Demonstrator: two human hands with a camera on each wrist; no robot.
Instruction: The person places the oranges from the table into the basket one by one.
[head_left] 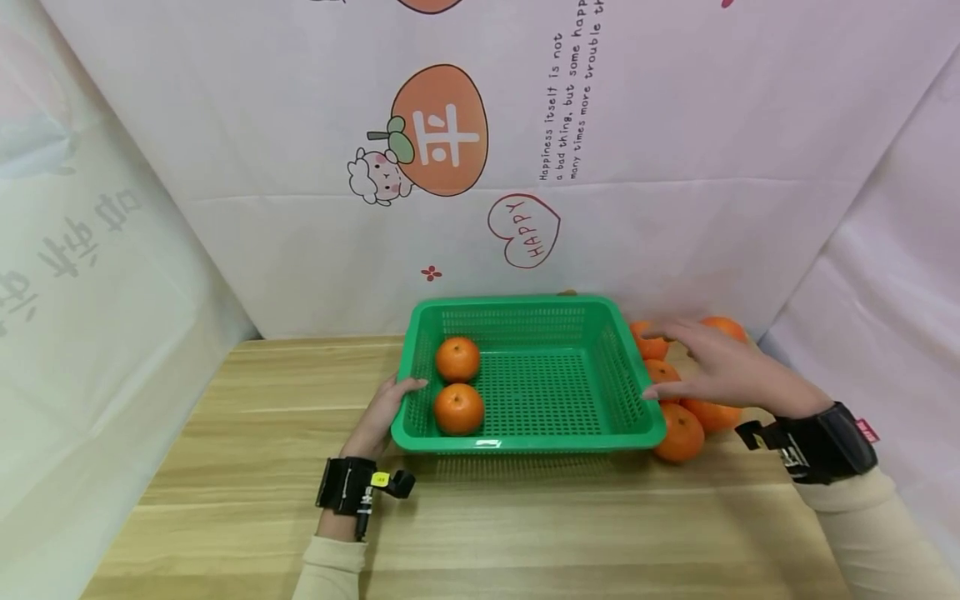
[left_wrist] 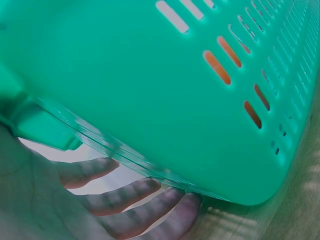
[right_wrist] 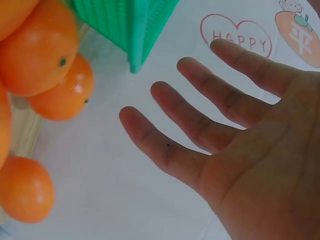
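A green plastic basket [head_left: 517, 443] with slotted walls stands on the wooden table, two oranges inside along its left wall: one further back [head_left: 457, 360] and one nearer [head_left: 459, 410]. My left hand [head_left: 380, 417] grips the basket's left rim, thumb over the edge. In the left wrist view its other fingers [left_wrist: 135, 195] lie against the basket's outside wall. Over several oranges to the right of the basket hovers my right hand [head_left: 716, 368], holding nothing. The right wrist view shows its fingers [right_wrist: 185, 142] spread and nearly straight, apart from the oranges [right_wrist: 42, 47].
The loose oranges [head_left: 680, 433] sit close against the basket's right side, partly hidden by the right hand. Printed white cloth [head_left: 330, 258] hangs behind the wooden table [head_left: 300, 417], with more cloth at both sides.
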